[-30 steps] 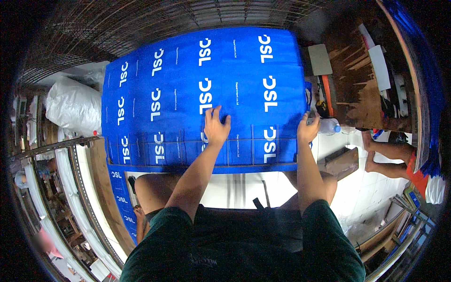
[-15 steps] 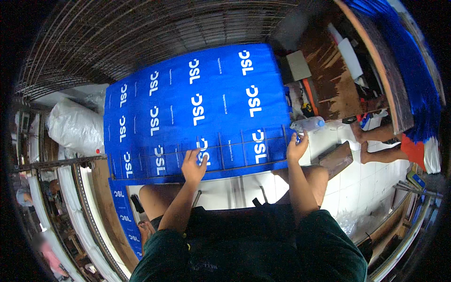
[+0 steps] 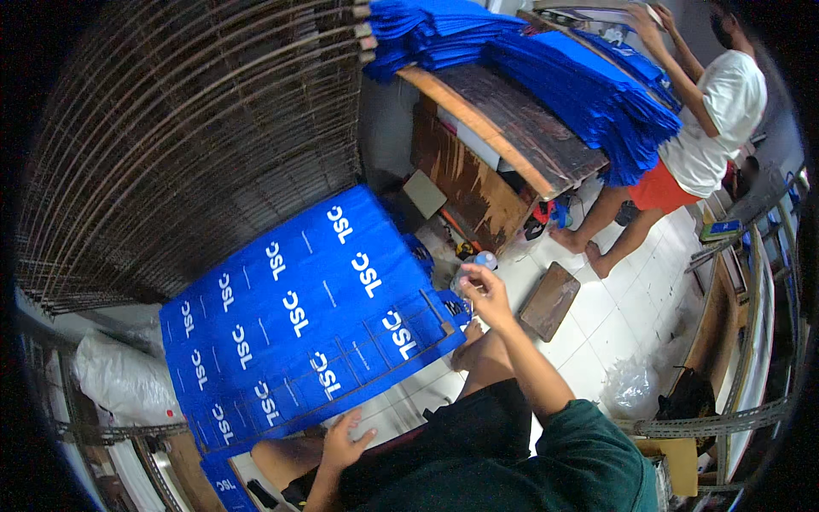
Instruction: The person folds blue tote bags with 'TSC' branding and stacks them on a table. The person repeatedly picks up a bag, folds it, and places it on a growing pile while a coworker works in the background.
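Observation:
A blue sheet with a repeated white print (image 3: 256, 303) covers the flat surface before me. A thin metal wire grid (image 3: 375, 346) lies along its near side, and its end bar reaches the right corner. My left hand (image 3: 345, 439) is just off the sheet's near edge, fingers apart and holding nothing. Beyond the right corner, my right hand (image 3: 486, 297) is raised with its fingers loosely bent and apart. Close behind its fingertips stands a clear plastic bottle with a pale blue cap (image 3: 485, 260), partly hidden by the hand; contact is unclear.
Dark wire racks (image 3: 205, 111) rise behind the sheet. A wooden table (image 3: 537, 128) bears piles of blue fabric (image 3: 580, 94); a person in a white shirt (image 3: 725, 111) stands beside it, arms raised. A wooden block (image 3: 550, 300) sits on the tiled floor. Bagged plastic (image 3: 124, 375) lies left.
My view has swung right, bringing the fabric piles and the person into sight. My left hand has drawn back off the sheet; my right hand has come nearer the bottle.

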Tool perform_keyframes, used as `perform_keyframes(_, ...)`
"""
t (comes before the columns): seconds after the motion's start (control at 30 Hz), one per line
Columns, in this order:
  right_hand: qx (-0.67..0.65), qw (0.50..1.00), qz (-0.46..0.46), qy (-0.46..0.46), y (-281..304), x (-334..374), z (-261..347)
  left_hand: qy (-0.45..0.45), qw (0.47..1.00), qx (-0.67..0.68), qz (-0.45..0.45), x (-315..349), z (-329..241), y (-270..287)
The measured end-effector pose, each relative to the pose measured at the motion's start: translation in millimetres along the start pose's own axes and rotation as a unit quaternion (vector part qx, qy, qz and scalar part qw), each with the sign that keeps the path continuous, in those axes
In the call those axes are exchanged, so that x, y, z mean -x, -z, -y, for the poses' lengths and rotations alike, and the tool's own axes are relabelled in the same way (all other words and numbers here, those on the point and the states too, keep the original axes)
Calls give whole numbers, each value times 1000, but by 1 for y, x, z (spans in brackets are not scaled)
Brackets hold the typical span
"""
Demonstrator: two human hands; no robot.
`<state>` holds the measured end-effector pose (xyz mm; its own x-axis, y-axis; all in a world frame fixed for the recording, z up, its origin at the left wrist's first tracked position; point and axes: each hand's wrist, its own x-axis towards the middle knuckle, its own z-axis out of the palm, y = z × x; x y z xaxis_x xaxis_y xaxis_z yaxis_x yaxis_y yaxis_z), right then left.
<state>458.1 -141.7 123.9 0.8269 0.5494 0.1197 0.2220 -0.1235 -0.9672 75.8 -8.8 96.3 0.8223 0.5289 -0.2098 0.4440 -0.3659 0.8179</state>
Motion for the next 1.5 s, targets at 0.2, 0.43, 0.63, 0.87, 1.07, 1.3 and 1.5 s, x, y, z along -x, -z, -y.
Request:
perform_keyframes(0.2, -43, 987, 16, 155, 84, -42, 138, 35, 999, 37, 18, 17, 17, -35)
perform_keyframes(0.43, -245, 939, -152, 188, 215, -172, 218, 100, 985, 131, -44, 21, 85, -61)
perform_keyframes(0.63, -499, 824, -218, 160, 275, -240, 208, 119, 990, 45, -56, 17, 45, -47)
perform_keyframes(0.87, -353, 821, -442, 80, 313, -283, 204, 78, 993, 70, -58, 20, 86, -59)
perform_keyframes(1.07, 558, 640, -520, 96, 340, -273, 199, 110, 992, 37, -51, 23, 67, -51)
perform_keyframes(1.3, 563, 764, -276, -153, 355, -278, 197, 111, 993, -4, -46, 22, 63, -51)
perform_keyframes(1.5, 572, 728, -366, -97, 346, -272, 201, 108, 993, 13, -53, 21, 56, -55)
